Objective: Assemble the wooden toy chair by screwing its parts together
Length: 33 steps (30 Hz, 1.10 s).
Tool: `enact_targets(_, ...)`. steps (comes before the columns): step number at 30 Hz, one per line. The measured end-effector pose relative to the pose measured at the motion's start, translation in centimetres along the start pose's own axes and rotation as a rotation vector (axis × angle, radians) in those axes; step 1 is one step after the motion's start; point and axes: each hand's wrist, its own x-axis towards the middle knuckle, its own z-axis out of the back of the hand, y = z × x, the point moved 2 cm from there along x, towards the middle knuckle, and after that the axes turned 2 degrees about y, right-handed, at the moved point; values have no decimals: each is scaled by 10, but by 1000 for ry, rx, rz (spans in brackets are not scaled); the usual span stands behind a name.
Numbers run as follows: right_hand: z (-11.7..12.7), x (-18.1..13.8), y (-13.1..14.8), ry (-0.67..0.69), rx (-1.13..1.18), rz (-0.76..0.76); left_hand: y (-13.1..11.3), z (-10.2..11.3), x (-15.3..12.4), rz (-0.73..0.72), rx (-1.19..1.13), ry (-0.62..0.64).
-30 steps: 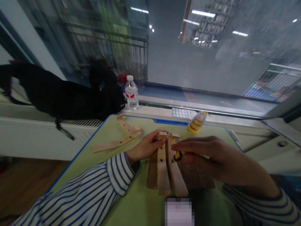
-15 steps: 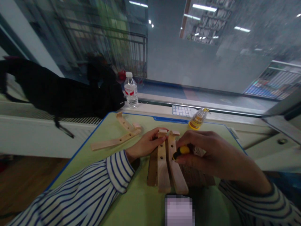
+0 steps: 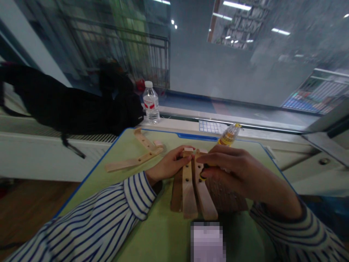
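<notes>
Two light wooden strips with drilled holes and hooked far ends lie side by side on a brown cardboard piece. My left hand is closed around the far end of the left wooden strip, thumb on top. My right hand pinches a small black-and-yellow tool, its kind mostly hidden by the fingers. The tool meets the right wooden strip near its lower hole, while the index finger reaches to the strip's far end.
Two more wooden strips lie at the table's left. A yellow-labelled bottle stands at the back edge of the green table. On the sill are a water bottle and a black bag. A pixelated phone-like shape is in front.
My right hand has rolled over the tool, covering most of its yellow part, and its index finger has stretched onto the strip's far end. My left hand keeps its place.
</notes>
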Motion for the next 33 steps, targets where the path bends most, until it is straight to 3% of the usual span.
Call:
enact_targets(7, 6, -6, 12, 87, -41, -21, 0, 1, 0, -8, 61, -30)
enact_targets(14, 7, -5, 5, 59, -42, -18, 0, -1, 0, 27, -71, 16)
enact_targets(21, 6, -4, 11, 128, -40, -54, 4, -1, 0, 55, -90, 13)
enact_targets(33, 1, 0, 7, -13, -124, -35, 4, 1, 2, -15, -15, 31)
